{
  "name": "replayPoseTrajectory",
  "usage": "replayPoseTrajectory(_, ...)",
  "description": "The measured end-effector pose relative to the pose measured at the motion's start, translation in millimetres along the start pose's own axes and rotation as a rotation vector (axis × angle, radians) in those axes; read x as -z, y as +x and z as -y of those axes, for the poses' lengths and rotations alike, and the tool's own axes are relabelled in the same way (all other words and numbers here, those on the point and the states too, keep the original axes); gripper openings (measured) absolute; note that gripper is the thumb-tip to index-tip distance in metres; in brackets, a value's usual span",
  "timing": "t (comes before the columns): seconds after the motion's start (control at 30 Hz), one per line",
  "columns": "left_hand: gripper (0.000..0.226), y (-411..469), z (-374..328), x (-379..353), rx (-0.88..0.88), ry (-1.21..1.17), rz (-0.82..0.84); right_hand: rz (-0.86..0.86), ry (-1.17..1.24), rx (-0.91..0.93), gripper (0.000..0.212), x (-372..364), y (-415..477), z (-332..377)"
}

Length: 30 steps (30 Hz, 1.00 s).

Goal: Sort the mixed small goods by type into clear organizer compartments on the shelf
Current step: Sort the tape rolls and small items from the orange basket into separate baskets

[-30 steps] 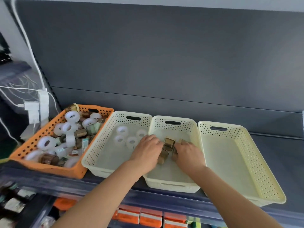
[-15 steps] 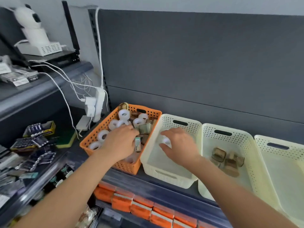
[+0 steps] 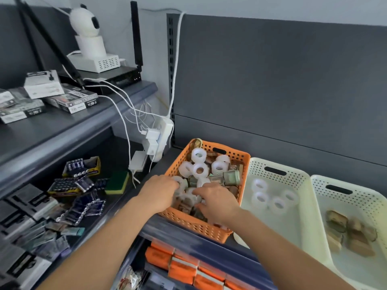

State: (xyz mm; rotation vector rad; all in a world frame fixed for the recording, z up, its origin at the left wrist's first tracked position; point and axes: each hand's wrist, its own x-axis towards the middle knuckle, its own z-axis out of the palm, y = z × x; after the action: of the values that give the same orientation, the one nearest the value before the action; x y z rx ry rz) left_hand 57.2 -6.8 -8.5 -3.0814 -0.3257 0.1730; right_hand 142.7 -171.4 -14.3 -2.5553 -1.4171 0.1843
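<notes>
An orange basket [image 3: 201, 228] on the shelf holds mixed goods: several white tape rolls [image 3: 200, 170] and brown and metallic small packs [image 3: 231, 177]. Both my hands are inside its near half. My left hand [image 3: 160, 192] reaches in from the left, fingertips against a white roll [image 3: 179, 182]. My right hand [image 3: 217, 203] lies over the pile with its fingers curled down among white rolls; blur hides whether either hand holds one. To the right, a cream basket [image 3: 278, 167] holds several white rolls [image 3: 260, 198]. A second cream basket [image 3: 339, 183] holds brown packs [image 3: 354, 235].
The left shelving carries battery packs [image 3: 80, 167], a sponge [image 3: 117, 183] and boxed goods. A power strip with white cables [image 3: 156, 139] hangs just left of the orange basket. A router and white camera [image 3: 88, 28] sit higher up. Orange packs [image 3: 182, 266] fill the shelf below.
Both hands left the cream basket of brown packs and moved left. The right hand passed over the white-roll basket and has now joined the left hand in the orange basket. The view swung left.
</notes>
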Motion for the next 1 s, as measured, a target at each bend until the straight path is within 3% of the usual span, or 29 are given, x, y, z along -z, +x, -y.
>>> replayPoseTrajectory(0.07, 0.024, 5, -1, 1, -0.019, 0.074, 0.001, 0.021, -0.04, -0.052, 0.031, -6, 8, 6)
replayPoseTrajectory(0.33, 0.017, 25, 1, 0, -0.012, 0.1, -0.041, 0.06, -0.116, -0.252, 0.013, -20, 30, 22)
replayPoseTrajectory(0.53, 0.021, 29, 4, 0, 0.003, 0.047, -0.065, -0.054, 0.201, -0.343, 0.025, -11, 25, 10)
replayPoseTrajectory(0.67, 0.009, 28, 1, -1, -0.013, 0.011, -0.14, -0.177, 0.35, -0.366, 0.021, -1, 14, -1)
replayPoseTrajectory(0.87, 0.013, 26, -13, 6, 0.089, -0.37, -0.31, -0.323, 0.52, -0.367, 0.027, 21, -12, -24)
replayPoseTrajectory(1.0, 0.009, 25, -44, 26, 0.013, -0.654, -0.402, -0.424, 0.566, -0.4, 0.031, 34, -36, -46)
